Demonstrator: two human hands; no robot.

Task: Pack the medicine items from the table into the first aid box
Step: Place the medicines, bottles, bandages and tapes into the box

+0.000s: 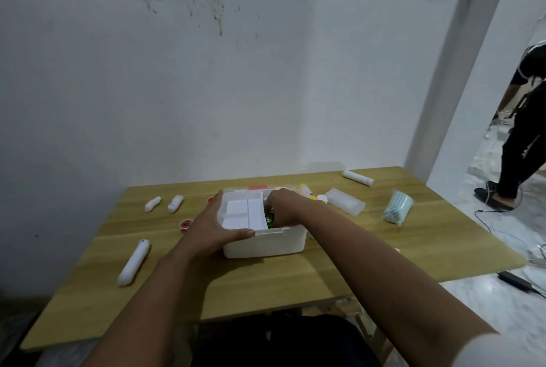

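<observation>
With my left hand (213, 226) gripping the near-left rim of the first aid box (264, 244) mid-table, my right hand (282, 208) dips inside over a green item (269, 220), fingers hidden so I can't tell their grip; next, I judge, fetch another tube (133, 261).

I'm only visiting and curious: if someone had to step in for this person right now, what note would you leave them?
Left hand: grips the near left corner of the box, steadying it.
Right hand: reaching into the box's right side, by a green item; whether it holds it, I cannot tell.
Done: some items sit in the box.
Left on the table: three white tubes to the left, two red caps, a tube far right, a clear case, a blue pack.
</observation>
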